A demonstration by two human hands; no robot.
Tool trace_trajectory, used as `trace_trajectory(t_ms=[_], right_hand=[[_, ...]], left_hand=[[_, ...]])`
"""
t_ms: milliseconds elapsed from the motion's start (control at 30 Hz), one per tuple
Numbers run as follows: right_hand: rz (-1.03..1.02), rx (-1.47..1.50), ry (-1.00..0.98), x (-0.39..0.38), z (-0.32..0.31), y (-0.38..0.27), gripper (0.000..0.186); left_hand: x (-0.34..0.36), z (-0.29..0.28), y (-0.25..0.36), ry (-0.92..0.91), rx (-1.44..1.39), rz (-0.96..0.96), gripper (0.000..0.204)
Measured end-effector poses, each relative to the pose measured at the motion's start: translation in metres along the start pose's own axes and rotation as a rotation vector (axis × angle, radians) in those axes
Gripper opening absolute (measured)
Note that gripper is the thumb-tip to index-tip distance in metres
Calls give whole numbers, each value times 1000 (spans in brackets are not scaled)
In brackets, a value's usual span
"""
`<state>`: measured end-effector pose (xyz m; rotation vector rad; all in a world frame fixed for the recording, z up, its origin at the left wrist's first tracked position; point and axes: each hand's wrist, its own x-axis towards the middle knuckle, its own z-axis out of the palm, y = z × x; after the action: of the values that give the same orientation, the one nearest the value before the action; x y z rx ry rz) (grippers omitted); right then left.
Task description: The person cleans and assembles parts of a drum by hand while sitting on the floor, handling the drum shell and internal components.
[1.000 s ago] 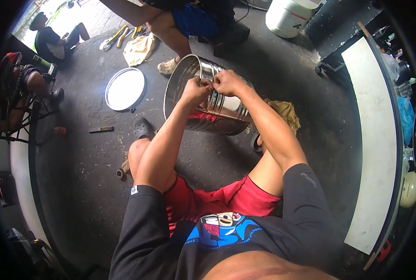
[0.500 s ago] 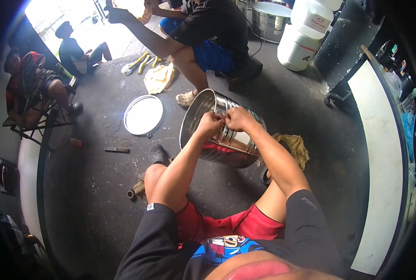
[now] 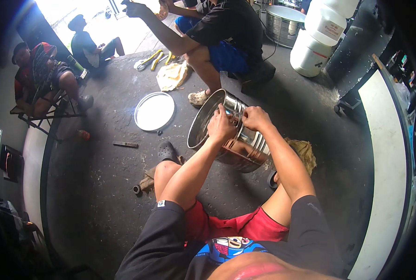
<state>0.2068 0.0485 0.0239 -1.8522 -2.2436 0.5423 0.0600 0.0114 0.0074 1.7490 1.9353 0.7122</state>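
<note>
A shiny ribbed metal drum shell [image 3: 246, 156] lies tilted between my knees, its open end turned to the left. My left hand [image 3: 222, 125] is at the near side of its open rim, fingers bent against the metal, with the index finger raised. Beside it, my right hand [image 3: 257, 118] is closed in a pinch against the ribbed outside wall. Whatever small part lies between the right fingertips is hidden. A thin rod runs along the shell's near side, below my hands.
A round white drumhead with a rim [image 3: 155, 111] lies on the floor at left. Beyond it are yellow-handled pliers [image 3: 156, 60] and a pale cloth [image 3: 172, 76]. Another person [image 3: 217, 32] crouches ahead. White buckets [image 3: 309, 53] stand far right; a tan cloth [image 3: 302, 153] lies by my right foot.
My hands have moved apart from where they met at the rim. The left is now on the rim, the right farther along the wall. The whole view has shifted slightly.
</note>
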Motion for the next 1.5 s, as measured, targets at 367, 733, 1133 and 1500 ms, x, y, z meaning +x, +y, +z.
trace_trajectory(t_ms=[367, 733, 1133, 1500], right_hand=[[-200, 83, 289, 0, -3, 17, 40], [-226, -129, 18, 2, -20, 14, 31], [-135, 182, -80, -3, -12, 31, 34], [-141, 578, -224, -7, 16, 22, 27]], left_hand=[[14, 4, -9, 27, 4, 150, 51], [8, 14, -16, 255, 150, 325, 73], [34, 16, -23, -326, -583, -374, 35], [51, -1, -37, -526, -728, -469, 34]])
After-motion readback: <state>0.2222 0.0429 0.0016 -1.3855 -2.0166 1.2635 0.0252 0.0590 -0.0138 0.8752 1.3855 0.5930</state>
